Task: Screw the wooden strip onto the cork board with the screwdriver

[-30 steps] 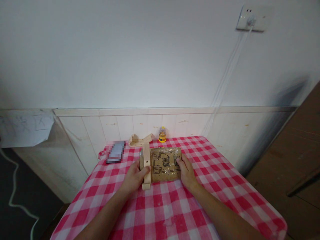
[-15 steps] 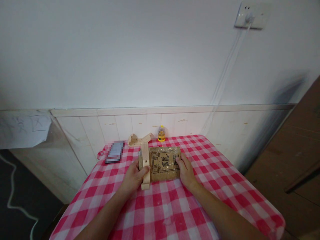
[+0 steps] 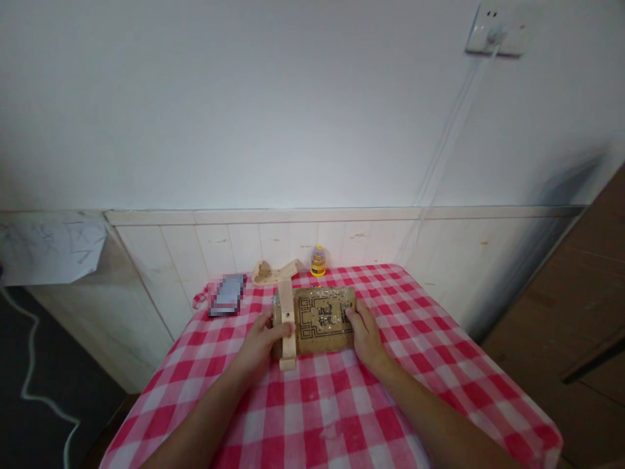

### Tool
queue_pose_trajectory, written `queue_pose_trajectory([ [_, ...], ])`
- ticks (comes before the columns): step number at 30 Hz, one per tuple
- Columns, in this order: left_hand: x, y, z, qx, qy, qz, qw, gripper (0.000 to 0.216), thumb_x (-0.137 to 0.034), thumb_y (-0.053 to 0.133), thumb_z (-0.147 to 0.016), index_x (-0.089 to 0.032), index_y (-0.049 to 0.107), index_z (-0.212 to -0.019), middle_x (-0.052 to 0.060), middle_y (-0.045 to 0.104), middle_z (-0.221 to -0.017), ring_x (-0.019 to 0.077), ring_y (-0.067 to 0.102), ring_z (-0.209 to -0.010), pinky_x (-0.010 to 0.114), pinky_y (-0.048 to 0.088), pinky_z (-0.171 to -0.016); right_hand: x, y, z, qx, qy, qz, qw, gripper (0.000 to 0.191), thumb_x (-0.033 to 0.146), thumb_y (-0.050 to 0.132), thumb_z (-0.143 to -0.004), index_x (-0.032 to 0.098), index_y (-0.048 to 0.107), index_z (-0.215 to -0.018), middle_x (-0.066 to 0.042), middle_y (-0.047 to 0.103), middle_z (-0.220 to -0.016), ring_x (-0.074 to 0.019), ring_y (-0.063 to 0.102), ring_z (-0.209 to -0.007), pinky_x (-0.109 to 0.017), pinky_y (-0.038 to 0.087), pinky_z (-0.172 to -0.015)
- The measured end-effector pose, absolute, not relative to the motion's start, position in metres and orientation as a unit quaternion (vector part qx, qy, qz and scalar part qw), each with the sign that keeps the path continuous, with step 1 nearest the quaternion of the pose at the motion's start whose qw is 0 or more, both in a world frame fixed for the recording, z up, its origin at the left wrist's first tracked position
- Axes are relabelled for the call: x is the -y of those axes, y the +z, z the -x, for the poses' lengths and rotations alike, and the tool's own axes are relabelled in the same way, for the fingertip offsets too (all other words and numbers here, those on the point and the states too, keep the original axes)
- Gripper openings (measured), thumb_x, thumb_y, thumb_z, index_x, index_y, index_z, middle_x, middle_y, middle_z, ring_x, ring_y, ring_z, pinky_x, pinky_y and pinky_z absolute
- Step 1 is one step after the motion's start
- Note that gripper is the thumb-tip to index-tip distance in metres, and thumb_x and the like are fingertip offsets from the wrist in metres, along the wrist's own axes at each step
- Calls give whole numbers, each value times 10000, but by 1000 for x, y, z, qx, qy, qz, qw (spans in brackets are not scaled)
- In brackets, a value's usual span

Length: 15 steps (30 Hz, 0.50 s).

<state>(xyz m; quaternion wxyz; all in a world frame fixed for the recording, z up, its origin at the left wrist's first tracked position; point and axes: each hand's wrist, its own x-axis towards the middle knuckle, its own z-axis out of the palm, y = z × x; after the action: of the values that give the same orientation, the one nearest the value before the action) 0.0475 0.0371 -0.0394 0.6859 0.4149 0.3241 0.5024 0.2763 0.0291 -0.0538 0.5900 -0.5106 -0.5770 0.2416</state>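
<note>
A brown package point(image 3: 326, 332) in shiny clear wrap, printed with a black maze-like border and characters, is held over the table in both hands. Across its left end lies a pale wooden bar point(image 3: 288, 299) with a small hole and a block at its near end. My left hand point(image 3: 266, 339) is closed around that end, its thumb pressing the bar against the package. My right hand point(image 3: 366, 332) grips the package's right end, thumb on the printed face. The fingers beneath the package are hidden.
Behind the package, a shaped wooden piece point(image 3: 271, 275) and a small yellow-capped container point(image 3: 318, 262) stand near the wall. A phone-like slab point(image 3: 227, 296), blurred out, rests at the back left. A red-and-white checked cloth point(image 3: 336, 417) covers the table. A brown cabinet point(image 3: 576, 312) is at right.
The view has shifted slightly, so everything sits a little further right. Both hands keep the same hold on the package and wooden bar.
</note>
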Motion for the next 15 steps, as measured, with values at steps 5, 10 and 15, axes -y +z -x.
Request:
queue_pose_trajectory([
  [5, -36, -37, -48, -316, 505, -407, 693, 470, -175, 781, -643, -148, 642, -1091, 105, 757, -1026, 247, 728, -833, 338, 579, -714, -29, -55, -276, 577, 247, 510, 588, 243, 359, 487, -883, 214, 658, -977, -52, 728, -946, -263, 641, -928, -376, 494, -834],
  [10, -36, -39, -48, -312, 503, -420, 688, 493, -195, 784, -654, -153, 638, -1123, 106, 749, -1084, 260, 727, -891, 358, 580, -764, -34, -55, -277, 588, 234, 517, 576, 262, 322, 480, -887, 216, 631, -1073, -65, 709, -1034, -254, 633, -958, -401, 498, -865],
  [15, -38, -44, -47, -310, 489, -451, 679, 478, -226, 783, -679, -154, 642, -1129, 107, 742, -1105, 250, 718, -915, 352, 572, -798, -34, -32, -280, 612, 43, 557, 559, 515, 230, 591, -783, 182, 527, -1292, -129, 606, -1139, -280, 588, -996, -476, 508, -875],
])
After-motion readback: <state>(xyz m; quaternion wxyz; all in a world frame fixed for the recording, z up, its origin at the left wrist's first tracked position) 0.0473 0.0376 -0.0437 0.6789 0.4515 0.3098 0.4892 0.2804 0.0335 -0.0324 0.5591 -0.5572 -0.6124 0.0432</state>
